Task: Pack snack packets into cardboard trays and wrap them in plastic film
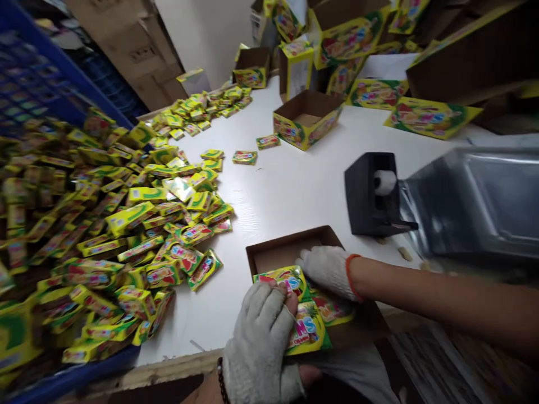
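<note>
My left hand (265,336), in a whitish knit glove with bare fingertips, is closed over small yellow-green packs (309,328) printed with fruit and bright letters. These packs are at the near side of an open brown-lined carton (269,255) at the table's front edge. Inside that carton rests my right hand (326,269), gloved too, with an orange band at the wrist. Its fingers stretch leftward and down beside the packs, apart from any visible grip; their tips are partly hidden. More packs (332,307) lie beneath the right wrist.
A large heap of the same packs (138,224) covers the left side, by a blue crate (54,73). Two loose packs (245,157) lie mid-table. Behind stand an open carton (309,120) and several more cartons. To the right are a black tape dispenser (366,207) and a plastic-wrapped stack (497,196).
</note>
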Motion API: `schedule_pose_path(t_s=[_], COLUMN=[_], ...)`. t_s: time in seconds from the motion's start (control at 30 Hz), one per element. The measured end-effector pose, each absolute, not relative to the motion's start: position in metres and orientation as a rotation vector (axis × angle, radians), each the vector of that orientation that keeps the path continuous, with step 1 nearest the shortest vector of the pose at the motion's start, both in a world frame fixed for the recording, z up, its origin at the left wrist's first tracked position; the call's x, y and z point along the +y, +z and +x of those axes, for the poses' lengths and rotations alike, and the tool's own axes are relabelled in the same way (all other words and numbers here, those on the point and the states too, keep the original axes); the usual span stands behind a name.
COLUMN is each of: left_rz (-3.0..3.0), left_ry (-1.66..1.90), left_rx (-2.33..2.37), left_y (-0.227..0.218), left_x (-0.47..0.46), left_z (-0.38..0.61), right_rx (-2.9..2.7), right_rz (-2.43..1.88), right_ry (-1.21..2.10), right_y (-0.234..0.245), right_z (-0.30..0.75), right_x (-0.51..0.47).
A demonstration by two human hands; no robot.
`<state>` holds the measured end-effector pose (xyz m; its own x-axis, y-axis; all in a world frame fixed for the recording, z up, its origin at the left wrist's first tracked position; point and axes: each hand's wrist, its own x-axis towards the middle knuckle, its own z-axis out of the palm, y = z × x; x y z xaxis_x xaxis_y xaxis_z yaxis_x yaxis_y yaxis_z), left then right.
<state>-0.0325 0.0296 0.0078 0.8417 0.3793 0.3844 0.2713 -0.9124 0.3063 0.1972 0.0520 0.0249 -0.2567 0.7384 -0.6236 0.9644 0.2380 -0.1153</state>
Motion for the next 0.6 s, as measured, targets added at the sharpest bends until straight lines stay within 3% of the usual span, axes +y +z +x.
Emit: schedule_pose_path(t_s=[0.1, 0.2, 0.3, 0.4, 0.5, 0.6], left_rz=[2.696, 2.79, 2.858, 2.721, 2.676, 2.592], left_ry=[0.694, 0.751, 0.292, -0.01, 0.173, 0.721], left_rx=[0.557, 1.003, 1.65, 1.866, 1.882, 1.727], left_y=[0.017, 0.029, 0.038, 0.043, 0.041, 0.036], left_x=[0.051, 0.101, 0.16, 0.195, 0.193, 0.176], left_z=[-0.039, -0.045, -0.055, -0.065, -0.064, -0.048], right_rx=[2.097, 2.153, 2.281, 2.432, 2.256, 1.85], right_rz=[1.554, 1.739, 1.915, 2.051, 2.115, 2.128], right_ry=[-0.75, -0.822, -0.847, -0.992, -1.468, -2.09], right_y=[0.034, 0.044, 0.063, 0.088, 0.103, 0.098], right_z=[0.209, 0.225, 0.235, 0.231, 0.206, 0.17], right_x=[0.059, 0.068, 0.077, 0.086, 0.096, 0.114])
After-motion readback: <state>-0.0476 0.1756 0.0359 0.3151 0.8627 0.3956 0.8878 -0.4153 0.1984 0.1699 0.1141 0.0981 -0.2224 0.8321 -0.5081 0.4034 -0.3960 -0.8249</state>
